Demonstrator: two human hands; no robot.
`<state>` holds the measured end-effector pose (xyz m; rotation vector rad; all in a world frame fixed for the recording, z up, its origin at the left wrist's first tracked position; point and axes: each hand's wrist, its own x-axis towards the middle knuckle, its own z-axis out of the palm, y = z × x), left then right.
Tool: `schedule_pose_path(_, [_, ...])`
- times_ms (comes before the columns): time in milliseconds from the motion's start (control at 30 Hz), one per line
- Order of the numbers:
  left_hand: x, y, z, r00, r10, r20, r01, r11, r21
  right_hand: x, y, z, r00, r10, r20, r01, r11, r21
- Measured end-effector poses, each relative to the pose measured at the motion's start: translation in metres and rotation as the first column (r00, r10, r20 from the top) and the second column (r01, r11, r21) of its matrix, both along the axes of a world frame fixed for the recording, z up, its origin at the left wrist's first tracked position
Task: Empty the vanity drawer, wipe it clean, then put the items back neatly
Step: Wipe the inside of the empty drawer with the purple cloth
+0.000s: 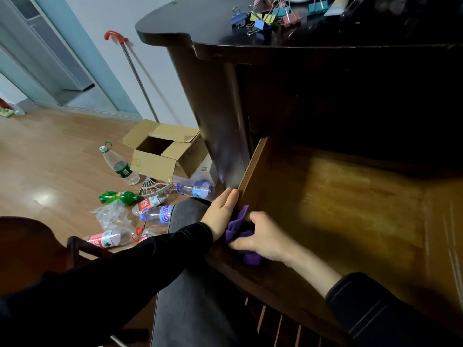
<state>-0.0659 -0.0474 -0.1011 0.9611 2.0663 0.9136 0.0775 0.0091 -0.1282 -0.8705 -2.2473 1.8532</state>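
The vanity drawer point(350, 209) is pulled out, and its bare wooden bottom shows with nothing lying in it. My right hand point(263, 239) grips a crumpled purple cloth point(240, 229) in the drawer's near left corner. My left hand point(221, 211) rests on the outside of the drawer's left wall, its fingers straight along the wood. Several coloured binder clips point(265, 17) lie on the dark vanity top point(200, 28) above.
Several plastic bottles point(155, 214) and an open cardboard box point(162, 151) litter the wooden floor to the left. A metal pole with a red hook point(132, 71) leans against the wall. A dark chair point(30, 246) stands at lower left. My knee is below the drawer.
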Motion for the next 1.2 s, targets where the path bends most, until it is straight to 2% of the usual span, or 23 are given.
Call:
schedule_pose_path(67, [0.001, 0.001, 0.000, 1.000, 0.019, 0.022, -0.019, 1.000, 0.003, 0.001, -0.004, -0.005, 1.000, 0.007, 0.023, -0.006, 1.000, -0.023])
schedule_pose_path(200, [0.002, 0.000, -0.001, 0.999, 0.049, 0.006, -0.049, 0.999, 0.002, -0.001, -0.003, -0.010, 0.984, 0.068, 0.163, -0.073, 0.997, 0.022])
schedule_pose_path(367, [0.004, 0.000, 0.002, 0.993, 0.066, 0.094, -0.069, 0.997, 0.026, 0.002, -0.011, -0.004, 0.993, 0.108, 0.037, -0.108, 0.994, 0.001])
schedule_pose_path(433, [0.004, 0.001, 0.002, 0.993, 0.076, 0.088, -0.078, 0.997, 0.019, 0.002, -0.014, -0.006, 0.996, 0.080, 0.040, -0.079, 0.997, -0.021])
schedule_pose_path(567, [0.007, 0.000, 0.007, 0.999, 0.051, 0.013, -0.052, 0.997, 0.051, -0.003, -0.016, -0.007, 0.972, 0.092, 0.218, -0.103, 0.994, 0.038])
schedule_pose_path(600, [0.007, -0.001, 0.006, 0.999, 0.042, 0.013, -0.043, 0.998, 0.052, -0.002, -0.013, -0.004, 0.971, 0.096, 0.220, -0.108, 0.993, 0.045])
schedule_pose_path(700, [0.004, 0.000, 0.005, 0.998, 0.043, 0.036, -0.045, 0.998, 0.049, 0.002, -0.008, 0.003, 0.998, 0.045, 0.035, -0.045, 0.999, -0.016])
schedule_pose_path(767, [0.003, 0.000, 0.001, 0.998, 0.041, 0.051, -0.043, 0.998, 0.046, 0.004, -0.009, 0.005, 1.000, 0.021, -0.017, -0.022, 0.998, -0.067])
schedule_pose_path(833, [0.003, 0.000, 0.000, 0.999, 0.032, 0.032, -0.033, 0.998, 0.052, 0.002, -0.013, 0.000, 0.999, 0.040, 0.033, -0.038, 0.996, -0.076])
schedule_pose_path(933, [0.004, 0.001, 0.002, 1.000, 0.014, 0.019, -0.015, 0.999, 0.049, -0.003, -0.013, -0.009, 0.966, 0.080, 0.244, -0.066, 0.996, -0.067])
schedule_pose_path(1000, [0.003, 0.001, 0.003, 1.000, 0.012, 0.017, -0.013, 0.999, 0.045, -0.006, -0.005, -0.012, 0.945, 0.068, 0.321, -0.045, 0.996, -0.078])
schedule_pose_path(1200, [0.004, 0.002, 0.005, 1.000, 0.002, 0.007, -0.002, 1.000, 0.012, -0.023, 0.051, -0.010, 0.933, -0.154, 0.326, 0.182, 0.982, -0.056])
